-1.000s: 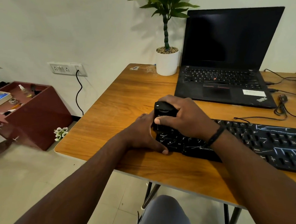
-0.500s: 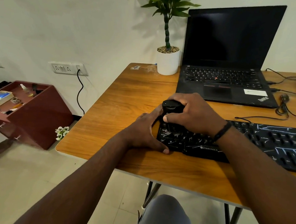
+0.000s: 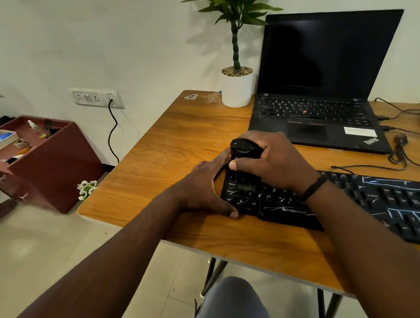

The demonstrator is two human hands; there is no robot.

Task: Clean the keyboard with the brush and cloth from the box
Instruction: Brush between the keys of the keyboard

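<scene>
**Q:** Head view, what do both hands do?

**A:** One right hand [image 3: 275, 164] has its fingers [image 3: 259, 144] curled closed around a black brush [image 3: 244, 150], pressed onto the left end of a black keyboard [image 3: 354, 199]. One left hand [image 3: 205, 186] lies against that same end, fingers spread and clasping nothing, thumb along the front edge, bracing the keyboard on the wooden tabletop [image 3: 178, 146].

**Q:** How should this step go?

**A:** Brushing looks under way. My judgement: short strokes along each key row, working rightward, with the left hand steadying the board so it does not slide toward the tabletop's edge.

**Q:** What else is there, counted?

**A:** One open laptop [image 3: 322, 90] with a dark screen sits behind the keyboard. One potted plant [image 3: 237, 83] stands at the far corner. Several cables [image 3: 400, 147] lie at the right. One dark red box [image 3: 44, 154] sits on the floor to the left, well apart, holding small items. No cloth is identifiable; it may be in the box.
</scene>
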